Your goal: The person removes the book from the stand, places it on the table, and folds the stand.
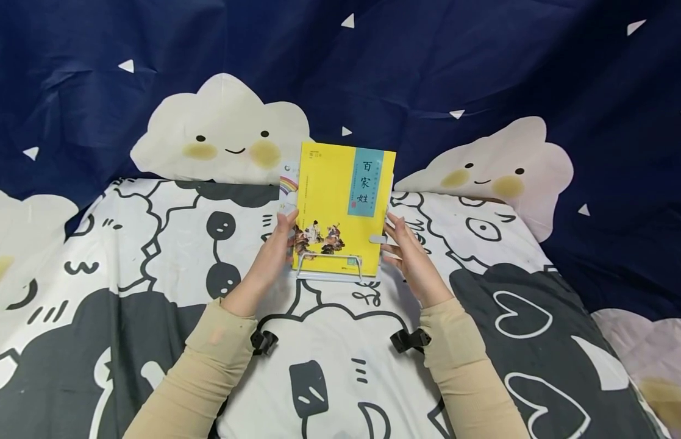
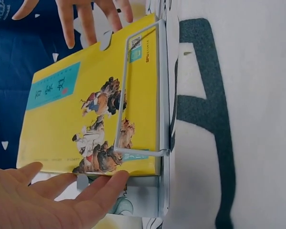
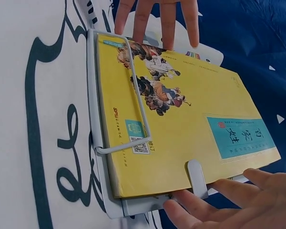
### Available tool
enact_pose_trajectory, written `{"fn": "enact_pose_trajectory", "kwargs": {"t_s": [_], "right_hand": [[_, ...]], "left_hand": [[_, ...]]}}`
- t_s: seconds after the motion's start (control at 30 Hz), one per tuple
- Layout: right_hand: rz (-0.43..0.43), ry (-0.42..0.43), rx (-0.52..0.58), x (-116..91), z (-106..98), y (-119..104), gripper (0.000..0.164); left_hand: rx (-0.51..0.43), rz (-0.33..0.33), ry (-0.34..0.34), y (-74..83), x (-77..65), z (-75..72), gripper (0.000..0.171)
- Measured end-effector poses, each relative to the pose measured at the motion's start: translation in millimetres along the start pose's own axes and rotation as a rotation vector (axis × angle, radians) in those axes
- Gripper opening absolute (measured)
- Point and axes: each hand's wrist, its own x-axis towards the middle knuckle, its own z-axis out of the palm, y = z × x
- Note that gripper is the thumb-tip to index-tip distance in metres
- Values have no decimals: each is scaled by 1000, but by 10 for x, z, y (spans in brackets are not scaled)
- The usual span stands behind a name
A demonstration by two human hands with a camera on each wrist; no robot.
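A yellow book (image 1: 340,201) with a blue title panel stands tilted back, closed, on a pale book stand (image 1: 288,183). The stand's back panel, printed with a rainbow, peeks out past the book's left edge. A wire holder (image 2: 124,90) crosses the lower front of the cover, and a grey page clip (image 3: 197,177) laps over the right edge. At the book's left edge is my left hand (image 1: 273,247), its fingers extended along the side. My right hand (image 1: 408,253) is at the opposite edge near the clip, fingers spread and loosely bent.
Under the stand lies a white and dark grey cartoon-print cloth (image 1: 340,390). Behind it hangs a navy cloth (image 1: 373,73) with smiling clouds and small white triangles. Black camera mounts (image 1: 410,340) sit at both wrists.
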Motion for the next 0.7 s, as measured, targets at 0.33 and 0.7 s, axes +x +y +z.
{"fn": "enact_pose_trajectory", "kwargs": {"t_s": [0.33,0.7], "right_hand": [[21,59,-81,34,9,7,74],[14,92,-127,46,16,31,74]], "left_hand": [[61,27,32,28,5,19,110],[157,66,72,52,-6,23,114]]}}
